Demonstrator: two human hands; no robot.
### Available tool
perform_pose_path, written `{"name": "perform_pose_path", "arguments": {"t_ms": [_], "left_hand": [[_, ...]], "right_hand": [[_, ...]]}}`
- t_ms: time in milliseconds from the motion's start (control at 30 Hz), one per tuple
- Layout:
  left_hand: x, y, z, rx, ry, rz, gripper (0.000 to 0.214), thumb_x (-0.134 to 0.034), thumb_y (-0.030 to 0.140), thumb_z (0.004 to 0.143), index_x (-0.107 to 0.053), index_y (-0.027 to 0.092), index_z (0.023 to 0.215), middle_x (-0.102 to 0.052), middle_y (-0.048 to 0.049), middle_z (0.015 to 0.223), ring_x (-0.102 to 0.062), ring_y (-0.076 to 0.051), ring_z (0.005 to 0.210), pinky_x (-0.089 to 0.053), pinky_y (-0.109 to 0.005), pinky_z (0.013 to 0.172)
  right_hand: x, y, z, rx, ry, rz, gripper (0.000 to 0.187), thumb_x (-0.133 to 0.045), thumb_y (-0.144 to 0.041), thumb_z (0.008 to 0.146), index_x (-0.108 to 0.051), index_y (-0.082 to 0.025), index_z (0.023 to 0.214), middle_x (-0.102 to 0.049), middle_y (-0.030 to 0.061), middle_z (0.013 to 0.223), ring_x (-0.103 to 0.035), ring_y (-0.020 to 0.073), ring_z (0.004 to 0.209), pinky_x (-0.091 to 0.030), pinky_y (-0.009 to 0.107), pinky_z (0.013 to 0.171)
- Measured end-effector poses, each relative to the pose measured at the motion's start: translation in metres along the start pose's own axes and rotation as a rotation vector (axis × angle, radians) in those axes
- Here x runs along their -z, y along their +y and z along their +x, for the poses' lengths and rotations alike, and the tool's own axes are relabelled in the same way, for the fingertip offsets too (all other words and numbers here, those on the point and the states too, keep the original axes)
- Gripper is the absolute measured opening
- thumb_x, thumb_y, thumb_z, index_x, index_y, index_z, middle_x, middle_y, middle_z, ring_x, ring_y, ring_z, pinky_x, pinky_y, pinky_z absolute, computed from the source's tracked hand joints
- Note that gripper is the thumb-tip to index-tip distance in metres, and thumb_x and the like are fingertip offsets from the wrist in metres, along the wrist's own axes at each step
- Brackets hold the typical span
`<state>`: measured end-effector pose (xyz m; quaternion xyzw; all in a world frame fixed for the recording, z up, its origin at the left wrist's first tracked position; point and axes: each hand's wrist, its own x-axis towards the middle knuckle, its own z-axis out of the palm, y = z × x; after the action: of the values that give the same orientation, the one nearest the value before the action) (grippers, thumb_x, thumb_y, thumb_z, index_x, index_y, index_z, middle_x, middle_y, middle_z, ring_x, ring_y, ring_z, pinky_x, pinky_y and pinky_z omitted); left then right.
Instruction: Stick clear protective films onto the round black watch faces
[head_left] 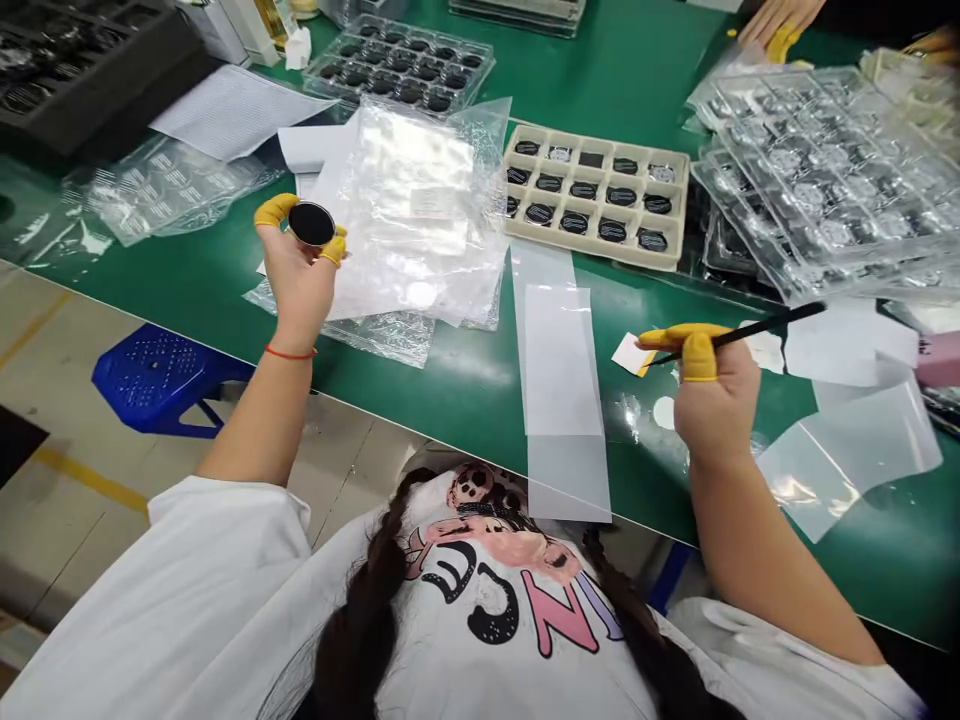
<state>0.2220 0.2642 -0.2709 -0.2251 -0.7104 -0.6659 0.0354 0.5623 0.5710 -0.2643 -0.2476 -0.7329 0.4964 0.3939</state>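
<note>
Left hand (pixel 300 278): pinches black disc (pixel 311 224) between spread fingertips, best held rim-only; right hand (pixel 716 392): closed pen-fashion, grips slim black tool (pixel 780 321), best kept light, steady.

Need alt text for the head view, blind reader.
A left hand in yellow finger cots holds a silver-rimmed black disc; the right hand grips a slim black tool, its tip near a small white square. Clear plastic bags and a cream compartment tray of discs lie on the green table.
</note>
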Motion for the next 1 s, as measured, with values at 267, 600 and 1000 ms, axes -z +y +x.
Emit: {"name": "perform_pose_path", "arguments": {"t_ms": [267, 600, 1000], "left_hand": [[-0.006, -0.034, 0.055, 0.143, -0.138, 0.215, 0.096, -0.091, 0.064, 0.063, -0.031, 0.017, 0.121, -0.065, 0.0053, 0.108, -0.059, -0.003, 0.107, -0.035, -0.025, 0.085], [-0.074, 0.016, 0.075, 0.135, -0.348, -0.016, 0.093, -0.097, 0.060, 0.058, -0.033, 0.025, 0.115, -0.055, 0.0137, 0.092, -0.053, -0.002, 0.097, -0.047, -0.039, 0.118], [-0.040, 0.181, -0.151, -0.559, -0.423, -0.103, 0.058, -0.086, 0.035, 0.078, -0.051, 0.034, 0.124, -0.060, 0.0008, 0.127, -0.074, -0.016, 0.093, -0.068, -0.041, 0.090]], "right_hand": [[0.019, 0.001, 0.035, -0.225, -0.095, -0.057, 0.013, -0.054, -0.027, 0.095, -0.065, -0.022, 0.100, -0.061, -0.0006, 0.074, -0.052, 0.0108, 0.057, -0.052, 0.031, 0.068], [0.061, 0.037, 0.050, -0.169, -0.073, -0.534, 0.033, -0.080, 0.005, 0.061, -0.063, -0.023, 0.065, -0.054, 0.0019, 0.071, -0.049, 0.0180, 0.075, -0.043, 0.039, 0.093], [0.005, -0.142, -0.059, 0.059, -0.455, 0.122, 0.065, -0.077, -0.071, 0.075, -0.065, -0.027, 0.122, -0.074, 0.0018, 0.100, -0.073, 0.0189, 0.100, -0.060, 0.037, 0.095]]}}
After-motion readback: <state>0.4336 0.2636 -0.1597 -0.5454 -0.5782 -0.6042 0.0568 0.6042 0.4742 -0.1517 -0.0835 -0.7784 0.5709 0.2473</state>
